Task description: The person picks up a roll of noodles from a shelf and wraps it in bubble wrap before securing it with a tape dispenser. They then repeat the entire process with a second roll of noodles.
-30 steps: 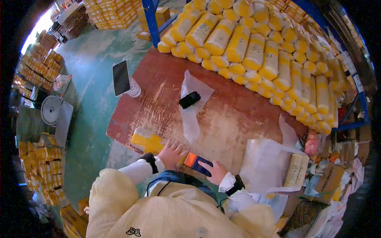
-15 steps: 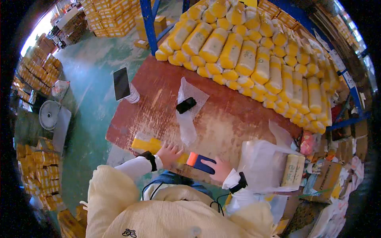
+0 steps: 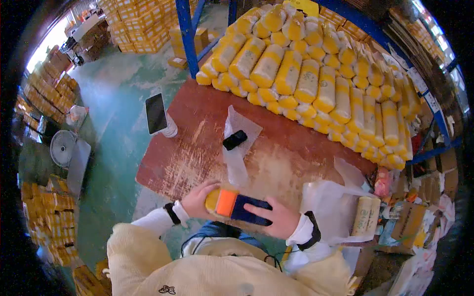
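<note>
My left hand (image 3: 197, 201) is wrapped round a yellow-wrapped roll (image 3: 211, 201), whose round end shows beside the fingers. The rest of that roll is hidden behind the hand and the tool. My right hand (image 3: 282, 217) grips a navy-and-orange block-shaped handheld tool (image 3: 242, 209), fingers laid over its dark blue part. The tool's orange end (image 3: 226, 202) overlaps the yellow roll's end in this view. Both hands are at the front edge of the worn red-brown table (image 3: 192, 133).
On the table, a black device (image 3: 234, 140) rests on bubble wrap (image 3: 245, 126). A tablet (image 3: 156, 114) on a white stand is at the left edge. Yellow-and-white rolls (image 3: 308, 81) are piled at the back. A clear plastic bag (image 3: 321, 207) and another roll (image 3: 365, 215) lie right.
The yellow roll, lying lengthwise under my left hand, has been lifted and turned so its end shows. My right hand has brought the tool up against it.
</note>
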Available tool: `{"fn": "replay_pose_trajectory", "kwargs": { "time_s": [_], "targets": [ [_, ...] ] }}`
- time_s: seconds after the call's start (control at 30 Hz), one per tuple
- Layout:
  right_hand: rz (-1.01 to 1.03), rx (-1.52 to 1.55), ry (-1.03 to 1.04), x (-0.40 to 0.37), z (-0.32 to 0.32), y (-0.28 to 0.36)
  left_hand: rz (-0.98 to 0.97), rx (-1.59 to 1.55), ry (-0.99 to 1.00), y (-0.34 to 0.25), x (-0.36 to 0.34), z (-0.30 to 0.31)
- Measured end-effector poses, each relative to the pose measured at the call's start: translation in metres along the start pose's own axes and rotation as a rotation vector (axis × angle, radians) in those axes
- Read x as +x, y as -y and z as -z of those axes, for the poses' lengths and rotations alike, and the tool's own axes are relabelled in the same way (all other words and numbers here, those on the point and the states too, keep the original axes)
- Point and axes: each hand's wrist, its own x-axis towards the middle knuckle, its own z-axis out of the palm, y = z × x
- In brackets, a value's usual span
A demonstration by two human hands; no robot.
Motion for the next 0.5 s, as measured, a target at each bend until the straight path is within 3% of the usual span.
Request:
{"fn": "replay_pose_trajectory", "kwargs": {
  "time_s": [0.1, 0.17, 0.2, 0.3, 0.43, 0.47, 0.5],
  "targets": [
    [0.098, 0.017, 0.059, 0.011, -0.005, -0.005, -0.014, -0.009, 0.015, 0.030, -0.029, -0.007],
    [0.086, 0.075, 0.105, 0.012, -0.002, -0.006, 0.299, -0.370, 0.092, 0.061, -0.055, -0.026],
    [0.018, 0.018, 0.153, 0.007, -0.006, -0.016, 0.319, -0.431, 0.068, 0.051, -0.054, -0.016],
    [-0.059, -0.032, 0.168, 0.008, -0.027, -0.023, 0.288, -0.330, 0.022, 0.011, -0.044, 0.029],
    [0.081, -0.140, -0.001, 0.033, -0.048, -0.013, 0.220, -0.369, -0.111, -0.011, -0.027, 0.066],
    [0.046, -0.088, 0.008, 0.037, -0.057, -0.012, 0.253, -0.351, -0.264, -0.015, -0.016, 0.057],
    [0.054, -0.067, -0.004, 0.039, -0.063, -0.010, 0.321, -0.133, -0.198, -0.018, -0.009, 0.053]
  ]
}}
